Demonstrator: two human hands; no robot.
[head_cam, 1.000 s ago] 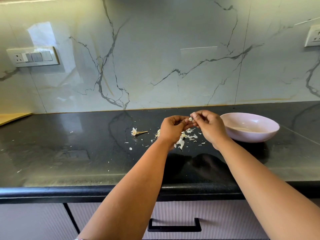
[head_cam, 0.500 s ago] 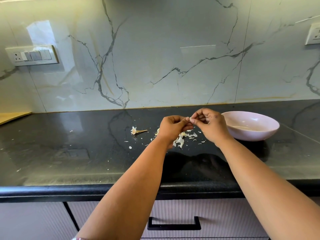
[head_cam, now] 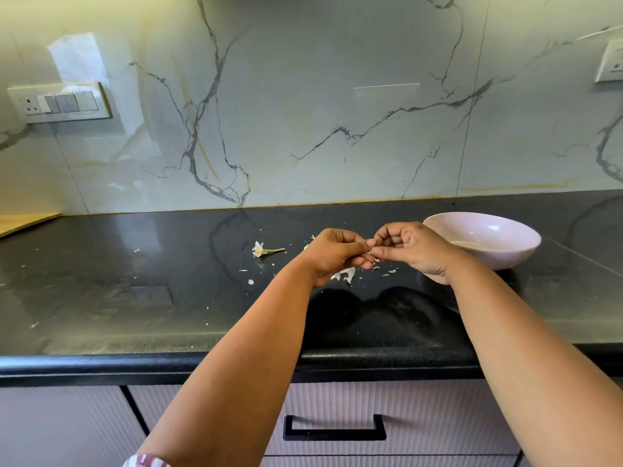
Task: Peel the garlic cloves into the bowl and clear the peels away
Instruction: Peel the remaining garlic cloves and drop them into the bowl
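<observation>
My left hand [head_cam: 333, 254] and my right hand [head_cam: 413, 249] meet fingertip to fingertip over the black counter. Both have curled fingers and pinch a small garlic clove [head_cam: 372, 252], which is almost wholly hidden between them. White peel scraps [head_cam: 347, 274] lie on the counter just below the hands. A bare garlic stem with a papery root end [head_cam: 261, 250] lies to the left of my left hand. The pale pink bowl [head_cam: 505, 251] stands right behind my right hand; its inside is mostly hidden.
The black counter [head_cam: 135, 298] runs to a rounded front edge, with a marble backsplash behind. A wooden board corner [head_cam: 23, 222] shows at far left. Switch plates [head_cam: 60, 102] sit on the wall. A drawer with a black handle [head_cam: 333, 429] is below.
Both hands have stayed together over the peel pile, the fingertips working at the clove. The white clove tip seen between the fingers earlier is now nearly covered.
</observation>
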